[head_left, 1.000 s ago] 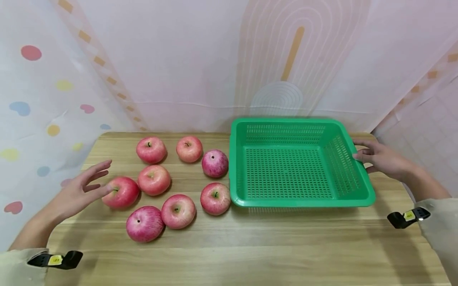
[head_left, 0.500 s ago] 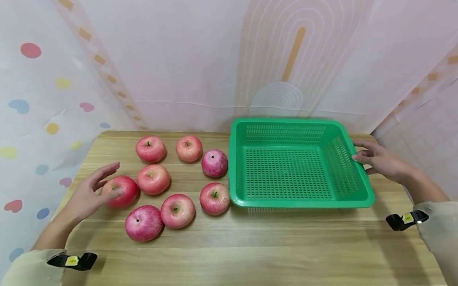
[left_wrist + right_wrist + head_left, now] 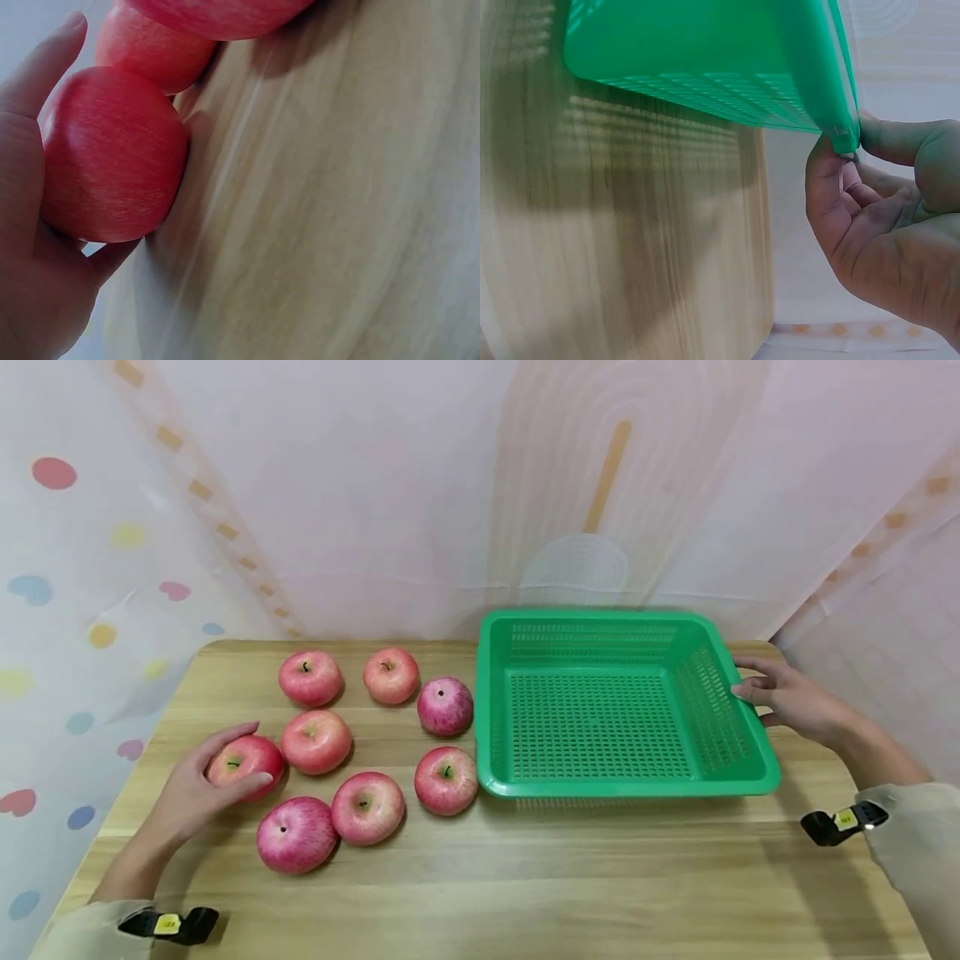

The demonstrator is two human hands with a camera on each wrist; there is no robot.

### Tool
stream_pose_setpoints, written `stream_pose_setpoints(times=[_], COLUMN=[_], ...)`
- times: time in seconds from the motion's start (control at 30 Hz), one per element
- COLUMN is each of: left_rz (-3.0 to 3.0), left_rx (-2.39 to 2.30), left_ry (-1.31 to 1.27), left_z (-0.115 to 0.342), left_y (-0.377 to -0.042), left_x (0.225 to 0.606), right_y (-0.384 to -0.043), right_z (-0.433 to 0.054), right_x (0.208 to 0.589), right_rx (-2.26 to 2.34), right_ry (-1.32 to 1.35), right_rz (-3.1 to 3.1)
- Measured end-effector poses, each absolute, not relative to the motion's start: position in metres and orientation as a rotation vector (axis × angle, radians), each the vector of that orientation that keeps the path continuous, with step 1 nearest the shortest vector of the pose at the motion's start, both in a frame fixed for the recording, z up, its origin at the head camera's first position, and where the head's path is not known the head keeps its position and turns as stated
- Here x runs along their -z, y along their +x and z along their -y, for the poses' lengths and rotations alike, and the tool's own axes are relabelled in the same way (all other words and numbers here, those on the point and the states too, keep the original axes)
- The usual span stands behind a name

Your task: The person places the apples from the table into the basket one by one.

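On the left of the table my left hand (image 3: 186, 797) holds a red apple (image 3: 243, 763), thumb on its near side and fingers round its far side. In the left wrist view this apple (image 3: 112, 157) sits between thumb and fingers, low against the wood. My right hand (image 3: 802, 703) pinches the right rim of a green plastic basket (image 3: 630, 787). The right wrist view has the thumb above and curled fingers below the basket's rim (image 3: 829, 82). Nothing lies inside the basket. Another apple (image 3: 317, 742) stands right beside the held one.
Several more apples spread between the left hand and the basket, among them a purplish striped apple (image 3: 297, 835) in front and another purplish apple (image 3: 446, 706) near the basket's left wall. A patterned cloth (image 3: 390, 485) hangs behind the wooden table (image 3: 525, 893).
My left hand has come right and down onto the red apple and closed its fingers round it. The right hand keeps its hold on the basket's rim.
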State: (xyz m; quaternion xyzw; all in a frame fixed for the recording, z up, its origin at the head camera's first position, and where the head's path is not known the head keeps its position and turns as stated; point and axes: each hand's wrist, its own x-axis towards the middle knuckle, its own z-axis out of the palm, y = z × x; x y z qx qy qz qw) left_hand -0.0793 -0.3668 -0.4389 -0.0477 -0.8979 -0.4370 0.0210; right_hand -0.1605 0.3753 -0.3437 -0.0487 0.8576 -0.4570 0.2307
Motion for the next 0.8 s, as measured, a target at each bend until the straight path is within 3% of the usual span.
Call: stream_pose_setpoints(times=[0.8], left_rz=[2.842], left_rx=[1.248], left_ry=[-0.099], left_z=[0.3684], left_y=[-0.0798], left_x=[0.4409], right_y=[-0.1686], right_z=[-0.3754], right_x=[0.3433], right_rx=[1.333], right_ry=[-0.001], right_rz=[-2.205])
